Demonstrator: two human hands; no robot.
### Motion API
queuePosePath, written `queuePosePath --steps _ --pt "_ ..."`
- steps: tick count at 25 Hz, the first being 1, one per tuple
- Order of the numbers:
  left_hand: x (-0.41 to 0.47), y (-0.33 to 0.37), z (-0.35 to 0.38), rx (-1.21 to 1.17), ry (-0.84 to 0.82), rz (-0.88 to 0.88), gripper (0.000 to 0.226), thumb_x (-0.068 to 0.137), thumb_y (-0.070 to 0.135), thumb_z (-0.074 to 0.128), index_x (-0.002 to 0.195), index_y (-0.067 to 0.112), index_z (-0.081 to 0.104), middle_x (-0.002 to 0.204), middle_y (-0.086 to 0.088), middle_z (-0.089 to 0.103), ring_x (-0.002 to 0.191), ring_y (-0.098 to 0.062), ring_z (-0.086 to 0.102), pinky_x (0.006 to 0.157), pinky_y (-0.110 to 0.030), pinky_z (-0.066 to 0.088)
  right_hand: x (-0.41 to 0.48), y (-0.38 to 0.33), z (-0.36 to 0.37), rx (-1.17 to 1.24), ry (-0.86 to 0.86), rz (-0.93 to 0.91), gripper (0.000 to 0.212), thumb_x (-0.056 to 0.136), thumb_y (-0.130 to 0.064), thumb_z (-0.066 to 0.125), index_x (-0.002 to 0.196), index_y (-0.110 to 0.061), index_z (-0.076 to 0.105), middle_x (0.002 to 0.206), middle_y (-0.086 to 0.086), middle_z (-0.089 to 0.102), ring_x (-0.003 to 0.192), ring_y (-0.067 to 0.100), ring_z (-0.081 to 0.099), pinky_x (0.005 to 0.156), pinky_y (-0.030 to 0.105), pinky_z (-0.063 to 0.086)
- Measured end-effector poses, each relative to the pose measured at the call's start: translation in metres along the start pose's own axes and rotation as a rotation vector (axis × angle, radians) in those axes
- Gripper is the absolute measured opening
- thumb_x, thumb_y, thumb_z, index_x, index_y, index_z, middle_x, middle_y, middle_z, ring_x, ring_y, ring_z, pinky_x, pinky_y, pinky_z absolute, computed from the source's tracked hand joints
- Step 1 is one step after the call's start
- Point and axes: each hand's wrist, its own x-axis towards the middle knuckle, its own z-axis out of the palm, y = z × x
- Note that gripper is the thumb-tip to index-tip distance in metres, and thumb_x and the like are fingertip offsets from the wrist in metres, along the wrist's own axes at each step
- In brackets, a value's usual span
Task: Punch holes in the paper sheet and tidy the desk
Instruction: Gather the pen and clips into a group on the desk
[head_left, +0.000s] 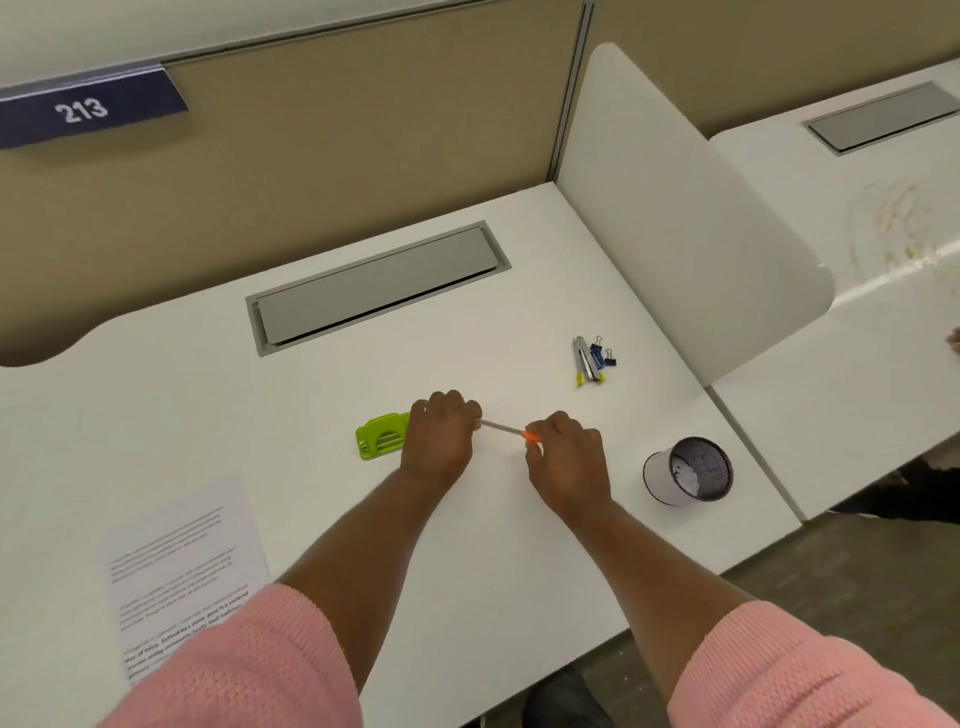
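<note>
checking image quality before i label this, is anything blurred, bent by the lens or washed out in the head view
Head view: the wide lens bows the desk edges and partition; lighting is soft and even with faint shadows; the pen between the left hand and right hand is smeared; the paper sheet text is too soft to read at its far end; the mesh cup stays fairly sharp.

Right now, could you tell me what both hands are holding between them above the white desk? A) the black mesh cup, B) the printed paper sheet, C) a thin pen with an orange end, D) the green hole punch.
C: the left hand and right hand each pinch one end of the thin pen with an orange end; the green hole punch lies beside the left hand.
</note>
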Motion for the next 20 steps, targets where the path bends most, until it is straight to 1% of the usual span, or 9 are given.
queuePosePath --steps 2,4,7,9,11,13,15,17,20 --pt "0.027 0.018 0.002 0.012 0.026 -0.009 0.020 0.096 0.021 0.051 0.102 0.026 0.070 0.098 -0.001 0.062 0.090 -0.026 0.058 0.076 -0.037 0.036 0.019 0.021 -0.007 0.004 0.001 0.008 0.008 0.089 -0.023 0.068 0.095 -0.022 0.074 0.090 0.000 0.062 0.079 0.025 0.062 0.071 0.038 0.045" --pt "0.049 0.035 0.006 -0.003 0.044 -0.048 0.021 0.097 0.022 0.052 0.107 0.024 0.070 0.103 -0.003 0.062 0.091 -0.027 0.058 0.077 -0.037 0.037 0.035 0.037 -0.010 0.015 -0.031 0.028 0.009 0.090 -0.023 0.069 0.097 -0.021 0.075 0.091 0.002 0.062 0.083 0.027 0.063 0.073 0.039 0.045" --pt "0.081 0.061 0.013 -0.065 0.039 -0.125 0.025 0.097 0.025 0.054 0.118 0.021 0.067 0.113 -0.006 0.060 0.095 -0.029 0.061 0.081 -0.039 0.042 0.059 0.060 -0.009 0.041 -0.113 0.073 0.016 0.093 -0.026 0.066 0.105 -0.018 0.074 0.101 0.006 0.064 0.093 0.030 0.063 0.079 0.040 0.046" --pt "0.099 0.073 0.019 -0.069 0.027 -0.157 0.030 0.096 0.030 0.057 0.124 0.019 0.063 0.116 -0.006 0.060 0.097 -0.029 0.062 0.083 -0.040 0.043 0.071 0.071 -0.006 0.100 -0.168 0.125 0.020 0.096 -0.026 0.063 0.110 -0.015 0.072 0.109 0.009 0.063 0.095 0.032 0.063 0.081 0.040 0.050" --pt "0.114 0.080 0.027 -0.047 -0.003 -0.198 0.034 0.095 0.037 0.059 0.123 0.018 0.060 0.115 -0.004 0.062 0.099 -0.028 0.062 0.085 -0.039 0.041 0.077 0.080 -0.002 0.163 -0.210 0.180 0.023 0.097 -0.026 0.060 0.115 -0.013 0.069 0.116 0.010 0.060 0.098 0.033 0.063 0.084 0.041 0.052" --pt "0.125 0.083 0.036 -0.057 -0.066 -0.214 0.032 0.095 0.040 0.058 0.119 0.020 0.061 0.114 -0.002 0.067 0.103 -0.026 0.063 0.089 -0.038 0.039 0.080 0.086 0.003 0.200 -0.247 0.227 0.025 0.098 -0.026 0.058 0.117 -0.013 0.066 0.121 0.010 0.058 0.101 0.033 0.062 0.084 0.040 0.052" --pt "0.133 0.087 0.049 -0.099 -0.156 -0.158 0.030 0.095 0.040 0.056 0.120 0.024 0.064 0.116 0.001 0.070 0.110 -0.023 0.061 0.095 -0.037 0.036 0.085 0.091 0.008 0.233 -0.273 0.259 0.025 0.098 -0.026 0.058 0.119 -0.012 0.063 0.123 0.008 0.057 0.101 0.033 0.062 0.084 0.039 0.052" --pt "0.137 0.093 0.060 -0.106 -0.212 -0.082 0.032 0.095 0.038 0.055 0.124 0.027 0.063 0.122 0.003 0.068 0.121 -0.020 0.055 0.101 -0.038 0.032 0.089 0.094 0.012 0.260 -0.293 0.272 0.025 0.098 -0.025 0.058 0.120 -0.012 0.061 0.122 0.007 0.058 0.101 0.032 0.062 0.082 0.038 0.051" --pt "0.138 0.103 0.069 -0.111 -0.244 -0.028 0.041 0.097 0.037 0.051 0.138 0.030 0.053 0.145 0.006 0.052 0.143 -0.021 0.033 0.113 -0.045 0.022 0.092 0.099 0.014 0.264 -0.291 0.267 0.024 0.097 -0.023 0.058 0.119 -0.011 0.059 0.116 0.009 0.059 0.098 0.032 0.062 0.078 0.038 0.050"
